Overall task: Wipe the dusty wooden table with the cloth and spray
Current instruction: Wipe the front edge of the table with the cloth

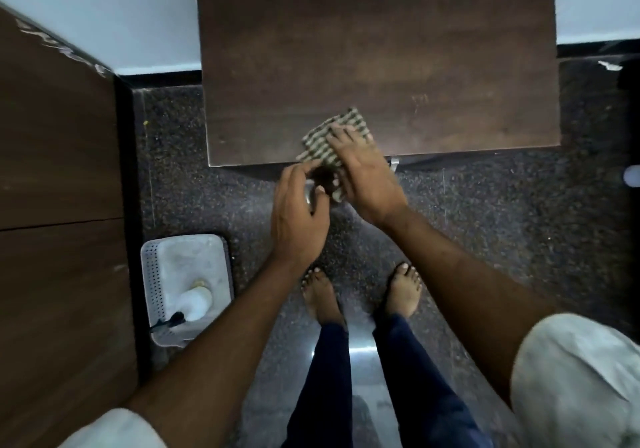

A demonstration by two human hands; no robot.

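Observation:
A dark wooden table (377, 59) stands against the far wall, seen from above. A checked green-and-cream cloth (320, 139) lies folded at the table's near edge and hangs over it. My right hand (367, 177) presses flat on the cloth, fingers spread. Just below the table edge, my left hand (298, 219) pinches the cloth's hanging corner with thumb and fingers. A white spray bottle (194, 304) with a black trigger lies in a white perforated basket (154, 274) on the floor to my left.
A brown wooden cabinet (59, 177) fills the left side. The floor (485, 212) is dark speckled stone. My bare feet (363, 291) stand just in front of the table. A small white object (633, 175) shows at the right edge.

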